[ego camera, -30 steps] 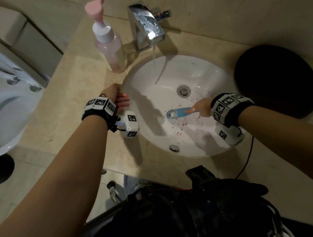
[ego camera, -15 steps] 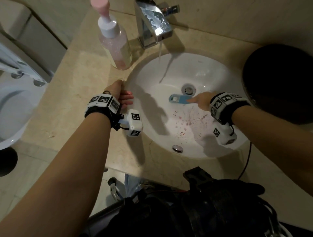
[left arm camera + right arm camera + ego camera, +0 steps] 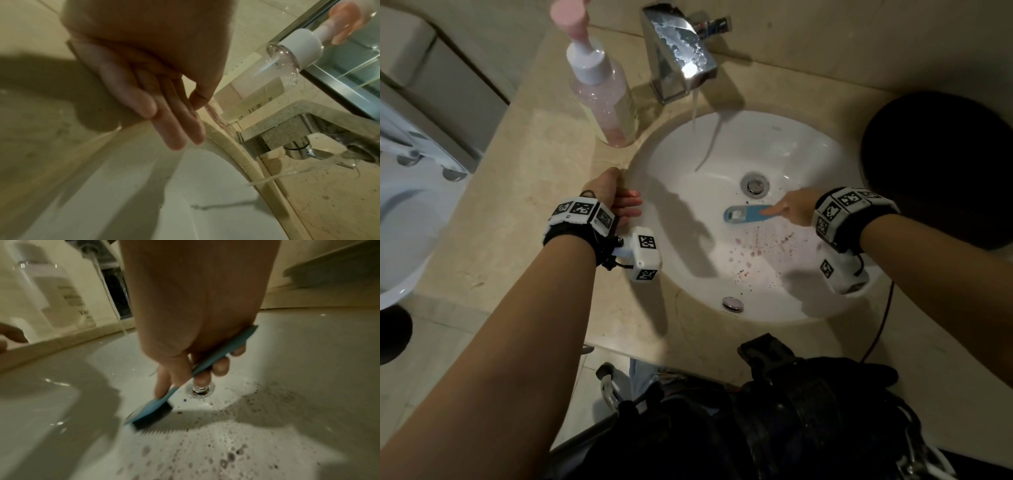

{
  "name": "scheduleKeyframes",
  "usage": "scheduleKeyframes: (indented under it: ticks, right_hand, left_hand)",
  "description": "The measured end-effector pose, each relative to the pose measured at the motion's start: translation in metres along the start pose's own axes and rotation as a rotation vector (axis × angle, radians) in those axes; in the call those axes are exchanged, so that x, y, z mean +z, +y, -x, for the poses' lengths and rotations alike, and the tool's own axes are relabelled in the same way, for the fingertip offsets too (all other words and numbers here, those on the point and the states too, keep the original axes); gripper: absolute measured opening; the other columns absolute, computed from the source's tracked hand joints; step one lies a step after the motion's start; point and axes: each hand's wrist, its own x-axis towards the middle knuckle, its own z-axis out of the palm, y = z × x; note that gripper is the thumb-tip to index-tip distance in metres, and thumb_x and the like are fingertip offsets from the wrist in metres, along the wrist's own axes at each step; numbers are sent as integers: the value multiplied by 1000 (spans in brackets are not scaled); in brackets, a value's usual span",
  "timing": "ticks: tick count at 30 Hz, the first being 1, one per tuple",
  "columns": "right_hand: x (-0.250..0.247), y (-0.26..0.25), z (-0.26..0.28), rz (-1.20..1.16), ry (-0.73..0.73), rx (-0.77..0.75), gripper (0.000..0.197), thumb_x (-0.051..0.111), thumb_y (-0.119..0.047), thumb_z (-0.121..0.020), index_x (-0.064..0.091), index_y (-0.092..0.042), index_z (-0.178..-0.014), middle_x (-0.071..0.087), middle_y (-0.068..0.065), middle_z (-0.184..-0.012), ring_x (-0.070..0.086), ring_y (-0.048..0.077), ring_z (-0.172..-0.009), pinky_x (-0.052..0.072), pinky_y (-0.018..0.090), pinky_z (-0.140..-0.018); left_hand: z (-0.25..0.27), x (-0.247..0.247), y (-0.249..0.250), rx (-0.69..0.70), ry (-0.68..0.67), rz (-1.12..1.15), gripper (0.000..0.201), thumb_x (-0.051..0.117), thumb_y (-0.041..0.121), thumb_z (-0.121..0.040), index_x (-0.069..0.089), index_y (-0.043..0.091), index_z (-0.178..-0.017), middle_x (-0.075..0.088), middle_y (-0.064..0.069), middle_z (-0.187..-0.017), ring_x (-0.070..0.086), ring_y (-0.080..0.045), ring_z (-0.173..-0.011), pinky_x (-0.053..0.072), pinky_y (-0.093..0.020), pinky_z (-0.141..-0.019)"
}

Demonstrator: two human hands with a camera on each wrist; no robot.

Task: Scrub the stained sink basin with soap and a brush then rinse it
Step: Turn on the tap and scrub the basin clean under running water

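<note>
white oval basin [image 3: 808, 147] set into a beige counter [image 3: 524, 192], seen from above. reddish-brown specks and smears [image 3: 753, 250] spread over the basin floor from beside the drain [image 3: 755, 185] toward the near wall, where the overflow cap [image 3: 732, 304] sits; in the right wrist view the specks look dark and scattered, some lying in a wet, bubbly patch [image 3: 216, 456]. the rest of the bowl is clean and glossy. a thin stream [image 3: 694, 109] runs from the chrome tap [image 3: 678, 51] onto the far wall. right hand [image 3: 796, 212] grips the handle of a blue brush [image 3: 746, 215], fingers curled round it, index finger along the top; the dark bristles [image 3: 154, 417] face down, at or just above the basin floor, just beside the drain. left hand [image 3: 616, 198] rests on the left rim, fingers straight and together, tips over the edge. a clear soap bottle [image 3: 602, 99] with pink pump stands on the counter left of the tap.
</note>
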Motion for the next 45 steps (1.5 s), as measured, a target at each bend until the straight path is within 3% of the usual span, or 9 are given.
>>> scheduleKeyframes:
  ticks: [4, 7, 12, 15, 19, 22, 31, 38, 45]
  right_hand:
    - [18, -9, 8, -86, -246, -225, 33, 41, -21, -101, 56, -44, -118, 53, -4, -82, 42, 9, -71, 40, 14, -73]
    - [20, -9, 1, -138, -137, -148, 31, 46, -28, -98, 63, -22, -124, 52, -5, -75, 39, 10, -61, 44, 19, -67]
    - [-2, 0, -8, 52, 12, 68, 42, 32, -24, -102, 43, -16, -141, 56, 13, -125, 57, 26, -95, 44, 25, -76]
    - [-2, 0, -14, -83, 61, -29, 45, 33, -8, -100, 45, -25, -140, 59, 14, -114, 52, 26, -89, 36, 23, -77]
    - [0, 0, -3, -272, -61, -199, 36, 42, 2, -93, 55, -29, -104, 58, -3, -74, 48, 11, -65, 38, 1, -54]
    - [7, 1, -3, -235, -228, -161, 28, 50, 0, -89, 42, -24, -80, 60, -5, -73, 50, 17, -69, 40, 14, -58]
    - [12, 3, -12, 15, -246, 45, 52, 55, 3, -85, 53, -12, -135, 61, 6, -106, 48, 14, -92, 36, 23, -78]
    - [3, 7, -21, -18, 32, 53, 40, 53, -3, -89, 60, -10, -128, 67, 14, -114, 49, 16, -72, 31, 12, -50]
    - [-2, -2, -9, -60, -359, -127, 49, 55, 11, -80, 61, -4, -125, 69, 7, -91, 53, -1, -60, 40, -1, -50]
  left_hand:
    - [-1, -1, 0, -7, 11, 0, 37, 36, 35, -90, 55, 13, -67, 60, 6, -37, 56, -14, -52, 34, -22, -53]
    - [-1, -1, 1, -1, 18, -3, 38, 36, 36, -90, 55, 13, -66, 59, 5, -36, 56, -10, -36, 34, -21, -52]
    - [-1, 0, 0, 11, 37, 0, 39, 36, 36, -91, 54, 13, -65, 58, 5, -35, 54, -9, -30, 34, -21, -50]
    - [-1, 0, 0, 12, 35, 1, 39, 36, 36, -91, 55, 13, -65, 58, 5, -35, 56, -11, -38, 34, -21, -50]
    - [-1, 0, 0, 10, 25, 11, 39, 36, 36, -91, 54, 13, -65, 58, 5, -35, 56, -11, -37, 34, -22, -51]
    - [-1, 0, 0, 9, 17, -1, 39, 35, 35, -91, 55, 13, -66, 59, 5, -36, 55, -14, -53, 34, -22, -53]
    - [-3, 0, -1, 5, 17, 0, 37, 36, 35, -90, 55, 13, -66, 59, 6, -36, 57, -13, -43, 33, -22, -55]
    - [-2, 0, 0, 10, 16, 4, 38, 36, 36, -90, 54, 12, -66, 58, 5, -35, 54, -14, -51, 33, -21, -52]
    - [-2, 0, -1, 15, 17, -7, 37, 36, 36, -90, 55, 14, -68, 60, 6, -37, 56, -13, -54, 35, -22, -53]
